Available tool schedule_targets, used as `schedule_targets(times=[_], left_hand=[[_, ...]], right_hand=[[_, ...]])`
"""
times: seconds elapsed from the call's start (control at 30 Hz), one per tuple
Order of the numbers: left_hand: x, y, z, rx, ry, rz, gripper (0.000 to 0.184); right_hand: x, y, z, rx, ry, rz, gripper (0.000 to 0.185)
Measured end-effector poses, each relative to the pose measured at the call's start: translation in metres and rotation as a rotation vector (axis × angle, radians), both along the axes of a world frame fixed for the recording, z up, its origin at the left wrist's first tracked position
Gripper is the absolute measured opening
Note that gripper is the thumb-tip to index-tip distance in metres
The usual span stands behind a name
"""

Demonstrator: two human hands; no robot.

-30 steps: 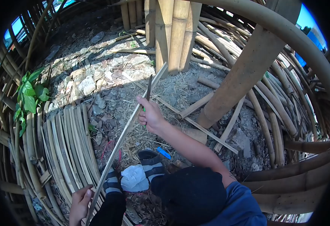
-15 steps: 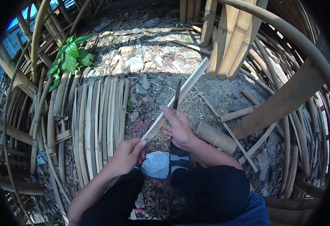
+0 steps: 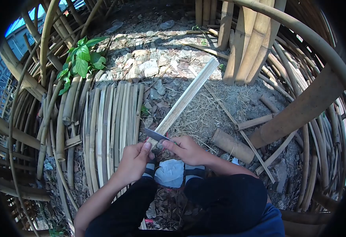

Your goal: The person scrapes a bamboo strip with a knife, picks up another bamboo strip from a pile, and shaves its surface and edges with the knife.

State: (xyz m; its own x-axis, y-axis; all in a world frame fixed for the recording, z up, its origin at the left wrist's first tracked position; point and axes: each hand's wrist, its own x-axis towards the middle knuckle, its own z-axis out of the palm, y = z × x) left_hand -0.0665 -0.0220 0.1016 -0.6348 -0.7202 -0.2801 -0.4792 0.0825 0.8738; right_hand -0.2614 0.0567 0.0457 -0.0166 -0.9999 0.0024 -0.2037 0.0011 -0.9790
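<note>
A pale split bamboo strip (image 3: 188, 94) slants up and to the right from my lap. My left hand (image 3: 133, 160) is closed around its near end, thumb on top. In my right hand (image 3: 187, 150) is a knife (image 3: 157, 135), its handle hidden by my fingers. The dark blade lies across the strip just ahead of my left hand and points left. A crumpled white sheet (image 3: 170, 173) lies on the ground between my feet.
Several bamboo slats (image 3: 110, 130) lie side by side at left, near a green plant (image 3: 82, 59). A short bamboo tube (image 3: 232, 146) and crossed strips (image 3: 256, 155) are at right. Upright bamboo poles (image 3: 252, 43) stand behind; shavings (image 3: 204, 108) litter the ground.
My right hand has come down and toward my left hand along the strip. The knife blade, upright beside the strip before, now lies across it. My view has shifted slightly left.
</note>
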Motion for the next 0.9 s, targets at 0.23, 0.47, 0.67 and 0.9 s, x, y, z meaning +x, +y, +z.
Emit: schedule_targets(times=[0.23, 0.47, 0.67, 0.9], left_hand=[[0.006, 0.001, 0.009, -0.123, -0.06, -0.03, 0.051], [0.005, 0.004, 0.013, -0.177, -0.076, -0.034, 0.052], [0.004, 0.006, 0.016, -0.179, -0.127, -0.032, 0.052], [0.008, 0.007, 0.018, -0.23, -0.16, -0.045, 0.053]], right_hand=[[-0.013, 0.001, 0.004, 0.013, 0.009, -0.016, 0.061], [-0.006, 0.003, 0.014, 0.074, -0.047, 0.063, 0.062], [-0.01, 0.003, 0.007, 0.094, -0.01, 0.075, 0.061], [-0.015, 0.006, 0.011, 0.11, 0.018, 0.071, 0.058]])
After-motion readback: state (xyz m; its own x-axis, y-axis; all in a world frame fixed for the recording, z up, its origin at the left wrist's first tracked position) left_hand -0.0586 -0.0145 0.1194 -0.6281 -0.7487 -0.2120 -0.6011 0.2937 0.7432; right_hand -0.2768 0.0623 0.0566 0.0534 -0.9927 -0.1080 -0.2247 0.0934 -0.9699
